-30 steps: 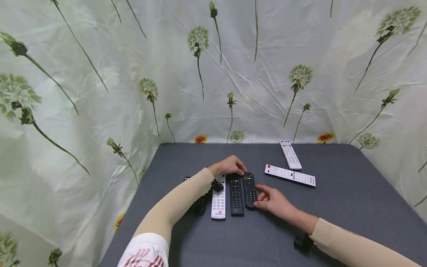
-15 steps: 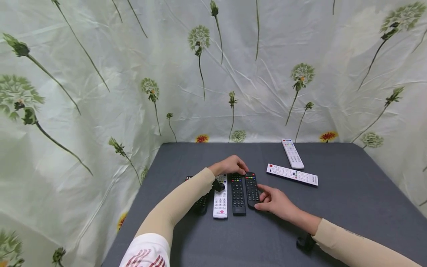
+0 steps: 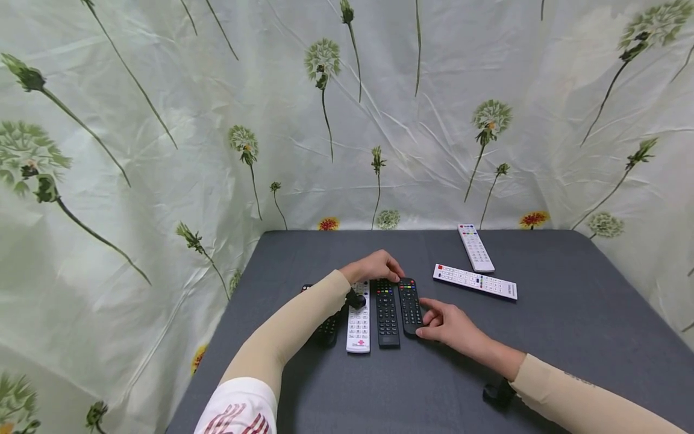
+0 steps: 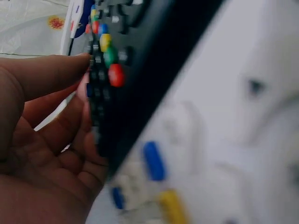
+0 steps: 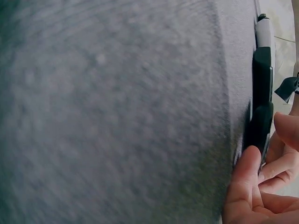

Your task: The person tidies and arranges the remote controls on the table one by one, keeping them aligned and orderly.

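Observation:
A slim black remote control point(image 3: 410, 307) lies at the right end of a row on the dark table. My left hand point(image 3: 375, 266) reaches over the row, its bent fingers holding that remote's far end by the coloured buttons. From the right, my right hand point(image 3: 450, 325) touches the same remote's long edge with index finger and thumb, the thumb by the near corner. Just left lies another black remote point(image 3: 387, 319), then a white remote point(image 3: 358, 328). A further black remote point(image 3: 328, 330) is mostly hidden under my left forearm.
Two more white remotes lie at the back right: one point(image 3: 475, 282) nearly crosswise, the other point(image 3: 476, 248) slanting behind it. A flower-printed cloth point(image 3: 412, 138) hangs along the table's point(image 3: 542, 337) far edge.
The head view has shifted slightly. Both hands and the row of remotes keep nearly the same places.

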`<state>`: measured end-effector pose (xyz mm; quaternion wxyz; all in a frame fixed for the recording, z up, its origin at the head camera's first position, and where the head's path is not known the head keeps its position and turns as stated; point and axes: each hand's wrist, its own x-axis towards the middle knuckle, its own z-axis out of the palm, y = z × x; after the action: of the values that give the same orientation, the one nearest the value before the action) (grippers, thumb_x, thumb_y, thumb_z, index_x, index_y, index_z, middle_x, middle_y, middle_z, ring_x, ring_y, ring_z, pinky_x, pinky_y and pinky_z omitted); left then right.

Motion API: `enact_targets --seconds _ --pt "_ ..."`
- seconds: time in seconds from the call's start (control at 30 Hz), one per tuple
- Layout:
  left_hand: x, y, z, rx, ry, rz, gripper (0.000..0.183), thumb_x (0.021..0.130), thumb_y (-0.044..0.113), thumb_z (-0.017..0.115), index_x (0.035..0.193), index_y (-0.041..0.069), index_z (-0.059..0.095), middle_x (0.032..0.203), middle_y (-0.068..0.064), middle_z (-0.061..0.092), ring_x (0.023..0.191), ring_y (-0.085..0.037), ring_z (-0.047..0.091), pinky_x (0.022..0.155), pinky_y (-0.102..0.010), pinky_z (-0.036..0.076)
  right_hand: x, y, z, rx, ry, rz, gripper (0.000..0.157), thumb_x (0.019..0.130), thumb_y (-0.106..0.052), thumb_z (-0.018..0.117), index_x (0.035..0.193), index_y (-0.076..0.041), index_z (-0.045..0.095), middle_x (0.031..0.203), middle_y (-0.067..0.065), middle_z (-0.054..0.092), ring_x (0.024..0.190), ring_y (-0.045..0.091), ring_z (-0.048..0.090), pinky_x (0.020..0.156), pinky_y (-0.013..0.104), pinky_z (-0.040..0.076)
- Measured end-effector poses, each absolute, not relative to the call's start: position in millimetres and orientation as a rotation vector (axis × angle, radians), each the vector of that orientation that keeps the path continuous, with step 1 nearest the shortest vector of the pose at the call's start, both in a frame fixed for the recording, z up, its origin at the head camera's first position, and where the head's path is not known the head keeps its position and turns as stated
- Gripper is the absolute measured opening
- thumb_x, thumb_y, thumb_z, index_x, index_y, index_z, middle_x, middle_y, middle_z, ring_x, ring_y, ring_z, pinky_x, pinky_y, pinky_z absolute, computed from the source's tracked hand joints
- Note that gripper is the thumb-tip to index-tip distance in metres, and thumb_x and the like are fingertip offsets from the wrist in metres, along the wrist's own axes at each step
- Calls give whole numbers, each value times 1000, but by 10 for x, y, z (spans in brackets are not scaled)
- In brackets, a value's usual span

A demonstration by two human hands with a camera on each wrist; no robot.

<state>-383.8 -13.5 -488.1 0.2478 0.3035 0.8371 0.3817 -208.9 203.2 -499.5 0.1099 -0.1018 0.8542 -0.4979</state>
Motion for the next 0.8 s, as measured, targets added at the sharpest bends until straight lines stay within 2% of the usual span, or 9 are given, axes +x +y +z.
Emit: enact_targets --seconds 0.13,0.3,0.47,0.57,0.73,0.8 --pt "-3844 -100 -4819 830 2287 1078 20 96 10 69 114 7 77 108 -1 73 90 -13 67 79 -29 55 -2083 2078 -4933 -297 2444 -1532 67 86 -14 80 142 6 49 96 10 65 78 21 63 61 32 57" --pt "-3832 14 -4754 752 2328 1182 20 98 10 65 113 4 76 99 -3 74 82 -19 68 75 -29 55 -2103 2218 -4848 -264 2445 -1543 58 91 -15 75 141 4 51 99 11 67 84 24 66 68 35 59" --pt "-3773 202 -4679 681 2314 1275 24 98 9 62 118 2 74 100 -7 74 87 -21 69 80 -30 56 -2171 2421 -4720 -260 2506 -1548 52 94 -14 72 138 6 53 101 13 69 88 30 66 69 40 59" --pt "-3732 321 -4653 650 2269 1335 28 98 7 61 123 -2 71 102 -12 74 90 -25 69 81 -35 56 -2218 2550 -4625 -236 2556 -1530 50 95 -14 71 138 6 53 103 14 68 91 33 65 70 42 59" --pt "-3675 501 -4655 617 2194 1436 32 97 4 61 127 -6 66 109 -19 72 95 -34 68 81 -41 56 -2262 2770 -4490 -134 2634 -1466 49 97 -18 69 139 4 55 109 17 66 96 31 62 74 42 59" --pt "-3660 568 -4666 589 2168 1475 33 97 4 62 128 -6 65 111 -17 71 96 -34 69 82 -42 56 -2272 2861 -4460 -108 2651 -1452 48 98 -17 67 139 4 54 112 19 64 98 31 61 76 42 59"
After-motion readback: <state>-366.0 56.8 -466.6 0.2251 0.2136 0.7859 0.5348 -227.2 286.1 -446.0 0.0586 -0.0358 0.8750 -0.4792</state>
